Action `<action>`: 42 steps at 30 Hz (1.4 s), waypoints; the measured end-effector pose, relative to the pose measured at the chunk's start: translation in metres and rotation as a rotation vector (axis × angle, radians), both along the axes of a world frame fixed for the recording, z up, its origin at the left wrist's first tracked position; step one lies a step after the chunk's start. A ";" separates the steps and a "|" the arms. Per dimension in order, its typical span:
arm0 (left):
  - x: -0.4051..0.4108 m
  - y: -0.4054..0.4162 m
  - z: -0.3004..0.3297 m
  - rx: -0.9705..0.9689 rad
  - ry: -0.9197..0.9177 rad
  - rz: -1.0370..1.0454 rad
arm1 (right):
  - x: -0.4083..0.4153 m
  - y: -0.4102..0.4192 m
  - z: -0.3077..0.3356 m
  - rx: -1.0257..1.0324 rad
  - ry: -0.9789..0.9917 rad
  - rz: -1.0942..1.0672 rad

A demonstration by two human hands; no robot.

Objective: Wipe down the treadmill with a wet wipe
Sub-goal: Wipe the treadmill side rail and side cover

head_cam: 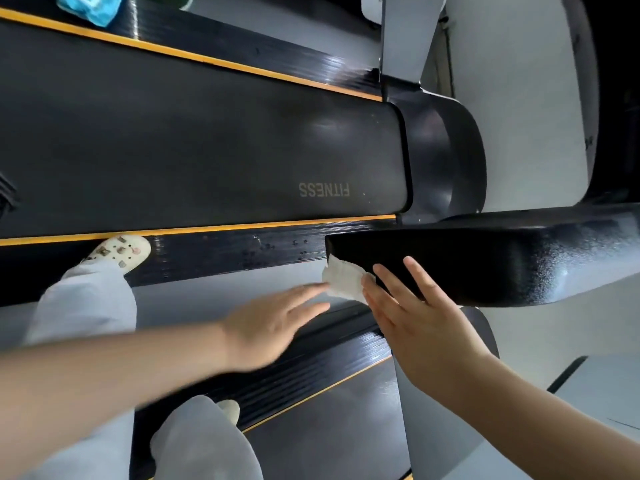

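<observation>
The white wet wipe [346,283] lies crumpled against the near end of a black handrail [485,268] of the treadmill [207,143], low in the middle of the view, just beneath the rail's cut end; the right hand [412,317] presses it there with straight, spread fingers, the fingertips reaching up onto the rail's dark face, nothing curled round the wipe; the left hand [273,327], blurred, is stretched out flat with relaxed fingers, its fingertips near or touching the wipe's left edge, which of the two cannot be told, and it grasps nothing; beyond the hands runs the treadmill's dark belt, marked FITNESS, bordered by orange stripes [194,231] and ribbed black side rails [242,252]; a cream clog [119,252] stands on the nearer side rail, below a pale trouser leg [86,299]; a second ribbed rail and belt lie under the forearms; at the top left edge sits a blue packet [91,6]; a grey upright [405,36] rises at the top right.
</observation>
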State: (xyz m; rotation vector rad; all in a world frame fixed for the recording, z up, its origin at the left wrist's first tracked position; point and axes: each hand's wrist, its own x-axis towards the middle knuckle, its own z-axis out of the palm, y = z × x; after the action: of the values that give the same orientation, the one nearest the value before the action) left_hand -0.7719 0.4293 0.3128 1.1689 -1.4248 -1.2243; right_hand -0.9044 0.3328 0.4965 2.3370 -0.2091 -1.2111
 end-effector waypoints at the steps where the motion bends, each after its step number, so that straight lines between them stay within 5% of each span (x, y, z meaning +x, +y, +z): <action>1: -0.019 0.013 0.012 0.159 0.094 0.080 | 0.004 0.001 0.000 -0.024 0.040 0.022; 5: -0.066 0.010 0.066 0.746 0.746 0.218 | 0.009 0.000 -0.003 -0.028 0.118 0.094; 12: -0.088 -0.047 0.084 0.954 1.296 0.493 | 0.005 -0.010 -0.018 0.187 -0.220 -0.166; 19: -0.074 -0.067 0.068 0.990 1.135 0.627 | 0.015 -0.006 -0.017 0.186 -0.293 -0.303; 27: -0.041 -0.086 0.045 1.053 0.708 0.535 | 0.027 -0.017 -0.008 0.021 -0.369 -0.403; 30: -0.030 -0.098 0.037 1.076 0.707 0.497 | 0.027 -0.020 -0.006 0.001 -0.375 -0.451; 36: -0.004 -0.113 0.030 1.130 1.001 0.340 | 0.031 -0.022 -0.001 -0.027 -0.378 -0.508; 42: 0.007 -0.132 0.030 1.051 0.696 0.144 | 0.035 -0.021 -0.001 -0.047 -0.370 -0.558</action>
State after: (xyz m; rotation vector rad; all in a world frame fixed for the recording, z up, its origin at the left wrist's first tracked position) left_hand -0.7651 0.2978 0.3431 1.2394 -0.1118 -2.0846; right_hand -0.8690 0.3114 0.4957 2.5260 -1.0602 -0.9660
